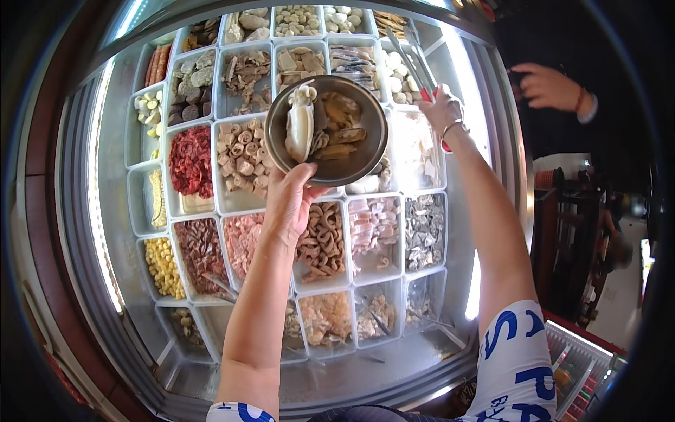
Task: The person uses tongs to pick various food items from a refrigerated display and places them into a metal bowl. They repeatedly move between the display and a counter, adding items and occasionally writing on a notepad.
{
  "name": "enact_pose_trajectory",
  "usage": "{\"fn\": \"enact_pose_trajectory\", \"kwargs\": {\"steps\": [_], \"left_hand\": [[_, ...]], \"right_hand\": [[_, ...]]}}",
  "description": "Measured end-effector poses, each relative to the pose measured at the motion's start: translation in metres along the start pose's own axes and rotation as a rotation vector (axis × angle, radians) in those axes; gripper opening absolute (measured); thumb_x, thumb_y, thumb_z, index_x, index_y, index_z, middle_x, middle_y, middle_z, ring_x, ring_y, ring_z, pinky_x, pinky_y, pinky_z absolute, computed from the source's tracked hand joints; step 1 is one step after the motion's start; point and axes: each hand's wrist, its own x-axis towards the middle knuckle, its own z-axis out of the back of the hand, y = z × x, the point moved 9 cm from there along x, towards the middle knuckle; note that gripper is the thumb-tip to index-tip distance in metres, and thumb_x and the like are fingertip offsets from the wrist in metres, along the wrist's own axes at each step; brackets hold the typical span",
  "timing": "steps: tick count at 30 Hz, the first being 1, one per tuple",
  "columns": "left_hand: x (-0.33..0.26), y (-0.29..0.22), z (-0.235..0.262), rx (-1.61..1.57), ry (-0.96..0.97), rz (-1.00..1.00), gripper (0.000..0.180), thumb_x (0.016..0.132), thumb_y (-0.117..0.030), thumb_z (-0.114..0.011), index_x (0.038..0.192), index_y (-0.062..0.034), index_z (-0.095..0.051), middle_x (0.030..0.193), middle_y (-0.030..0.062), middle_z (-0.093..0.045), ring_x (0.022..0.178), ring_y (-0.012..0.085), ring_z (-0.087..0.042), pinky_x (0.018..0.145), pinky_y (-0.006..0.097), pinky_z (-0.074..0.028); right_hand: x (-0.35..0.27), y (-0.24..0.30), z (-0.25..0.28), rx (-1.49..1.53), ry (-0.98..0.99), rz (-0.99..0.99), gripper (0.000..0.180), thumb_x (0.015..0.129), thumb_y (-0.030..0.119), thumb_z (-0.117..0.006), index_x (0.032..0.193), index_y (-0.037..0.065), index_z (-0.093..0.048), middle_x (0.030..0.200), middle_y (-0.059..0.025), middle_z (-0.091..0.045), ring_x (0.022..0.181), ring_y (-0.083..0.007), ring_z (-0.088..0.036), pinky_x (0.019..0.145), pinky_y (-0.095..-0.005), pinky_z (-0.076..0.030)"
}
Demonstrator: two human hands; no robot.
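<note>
The left hand (292, 197) grips a metal bowl (375, 137) of seafood (301, 130) above the food trays (368, 266), while the right hand (444, 112), its white sleeve (512, 366) boldly lettered in blue, clasps red-handled tongs (407, 62).

Metal case (337, 373), light strips (470, 84) down both sides, carries white rectangular bins (403, 235) directly on it, packed in rows with rims touching or just beside each other, narrower ones down the left, the case's own grey metal showing along the near edge
</note>
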Motion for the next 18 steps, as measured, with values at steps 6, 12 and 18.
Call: {"fn": "enact_pose_trajectory", "kwargs": {"steps": [6, 12, 18], "left_hand": [[0.038, 0.000, -0.009, -0.027, 0.057, -0.022, 0.038, 0.072, -0.004, -0.052, 0.108, 0.0029, -0.041, 0.095, 0.0141, -0.055, 0.077, 0.0211, -0.061, 0.062, 0.029, -0.056], [0.054, 0.013, -0.002, -0.009, 0.053, -0.002, 0.038, 0.073, -0.004, -0.050, 0.109, 0.0038, -0.040, 0.094, 0.0149, -0.055, 0.076, 0.0208, -0.061, 0.062, 0.029, -0.056], [0.063, 0.023, 0.000, 0.039, 0.068, 0.053, 0.044, 0.073, -0.003, -0.046, 0.115, -0.0002, -0.036, 0.098, 0.0134, -0.054, 0.077, 0.0180, -0.060, 0.061, 0.026, -0.055]], "right_hand": [[0.053, 0.022, 0.002, -0.256, 0.090, -0.014, 0.060, 0.070, 0.029, -0.053, 0.120, 0.000, -0.038, 0.097, -0.0227, -0.056, 0.090, -0.0326, -0.057, 0.079, -0.0381, -0.045], [0.081, 0.027, -0.011, -0.295, 0.031, 0.001, 0.055, 0.070, 0.024, -0.051, 0.118, 0.000, -0.039, 0.097, -0.0209, -0.057, 0.089, -0.0323, -0.057, 0.079, -0.0381, -0.045], [0.095, 0.029, -0.017, -0.265, 0.080, -0.059, 0.037, 0.078, 0.015, -0.041, 0.112, 0.000, -0.039, 0.101, -0.0193, -0.056, 0.095, -0.0303, -0.055, 0.080, -0.0381, -0.044]]}}
